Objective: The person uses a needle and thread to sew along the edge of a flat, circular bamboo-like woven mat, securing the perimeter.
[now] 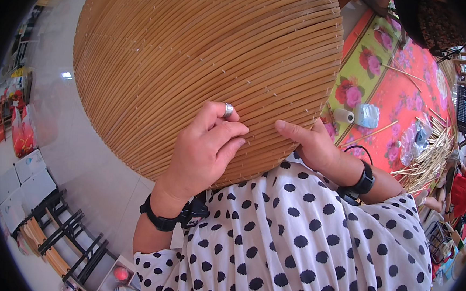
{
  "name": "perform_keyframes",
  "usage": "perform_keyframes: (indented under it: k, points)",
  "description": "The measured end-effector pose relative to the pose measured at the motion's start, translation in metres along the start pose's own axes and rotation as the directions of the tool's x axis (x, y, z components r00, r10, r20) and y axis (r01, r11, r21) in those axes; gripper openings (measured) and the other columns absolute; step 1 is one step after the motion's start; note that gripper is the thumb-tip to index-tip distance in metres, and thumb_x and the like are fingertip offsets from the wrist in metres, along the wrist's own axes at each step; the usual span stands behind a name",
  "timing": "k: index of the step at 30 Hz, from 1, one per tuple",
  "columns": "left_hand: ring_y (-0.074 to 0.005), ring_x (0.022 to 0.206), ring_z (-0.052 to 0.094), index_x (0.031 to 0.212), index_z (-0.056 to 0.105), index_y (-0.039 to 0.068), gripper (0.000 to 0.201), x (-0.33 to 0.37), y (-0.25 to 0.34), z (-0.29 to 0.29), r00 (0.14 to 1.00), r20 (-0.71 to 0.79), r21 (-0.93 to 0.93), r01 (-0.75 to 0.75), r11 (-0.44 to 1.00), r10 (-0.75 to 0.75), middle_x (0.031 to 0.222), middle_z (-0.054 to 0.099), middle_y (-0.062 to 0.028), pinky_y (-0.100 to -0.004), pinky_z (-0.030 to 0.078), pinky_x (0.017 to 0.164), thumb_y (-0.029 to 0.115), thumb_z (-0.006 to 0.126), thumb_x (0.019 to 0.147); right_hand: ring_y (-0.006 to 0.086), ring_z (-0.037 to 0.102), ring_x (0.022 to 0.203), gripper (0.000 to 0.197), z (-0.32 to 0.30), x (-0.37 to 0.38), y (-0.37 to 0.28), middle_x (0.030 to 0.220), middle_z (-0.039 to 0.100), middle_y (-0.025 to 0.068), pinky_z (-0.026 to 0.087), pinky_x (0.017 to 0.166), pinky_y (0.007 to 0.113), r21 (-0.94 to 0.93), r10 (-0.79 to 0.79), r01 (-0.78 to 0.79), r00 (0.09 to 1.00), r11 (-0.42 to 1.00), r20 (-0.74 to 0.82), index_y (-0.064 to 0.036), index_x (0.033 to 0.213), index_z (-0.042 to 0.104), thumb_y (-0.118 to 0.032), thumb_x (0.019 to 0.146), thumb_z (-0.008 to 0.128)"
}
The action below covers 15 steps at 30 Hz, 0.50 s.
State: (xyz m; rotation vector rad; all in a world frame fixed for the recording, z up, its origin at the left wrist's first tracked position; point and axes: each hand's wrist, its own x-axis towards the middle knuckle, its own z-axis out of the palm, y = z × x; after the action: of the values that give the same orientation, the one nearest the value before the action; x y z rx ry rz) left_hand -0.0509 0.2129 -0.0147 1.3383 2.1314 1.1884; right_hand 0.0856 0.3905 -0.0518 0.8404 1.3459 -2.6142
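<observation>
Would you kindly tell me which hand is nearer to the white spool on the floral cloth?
Right. The right hand is at the edge of the slatted mat, below and left of the white spool in view; the left hand is farther left, over the mat.

Narrow gap between hands (203,149) (319,147), slatted panel (195,62) below

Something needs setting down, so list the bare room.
Pale floor shows bare between slatted disc and red bag; flowered cloth, between blue packet and upper sticks. Crowded: cloth's right, under piled sticks and plastic bag; lower left floor, under black frames.
</observation>
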Motion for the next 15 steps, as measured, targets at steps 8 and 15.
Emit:
perform_keyframes:
  k: [8,15]
  points:
    - [-0.0191,0.076,0.063,0.091,0.067,0.003,0.023,0.0002,0.0005,0.005,0.997,-0.016,0.084,-0.071,0.994,0.073,0.098,0.054,-0.0077,-0.0305,0.054,0.065,-0.004,0.076,0.071,0.0187,0.061,0.107,0.038,0.002,-0.0007,0.0015,0.118,0.064,0.011,0.049,0.093,0.033,0.065,0.014,-0.013,1.0,0.998,-0.016,0.002,0.125,0.056,-0.016,0.093,0.065]
    - [-0.0194,0.078,0.063,0.093,0.067,0.002,0.023,-0.0001,0.0006,0.0013,0.998,0.008,0.102,-0.059,0.993,0.059,0.099,0.056,-0.0079,-0.0296,0.053,0.067,-0.007,0.075,0.073,0.0181,0.061,0.106,0.037,0.0012,0.0007,0.0068,0.116,0.065,0.0116,0.049,0.092,0.033,0.101,-0.001,0.002,1.0,0.995,-0.014,0.0026,0.124,0.056,-0.015,0.093,0.065]
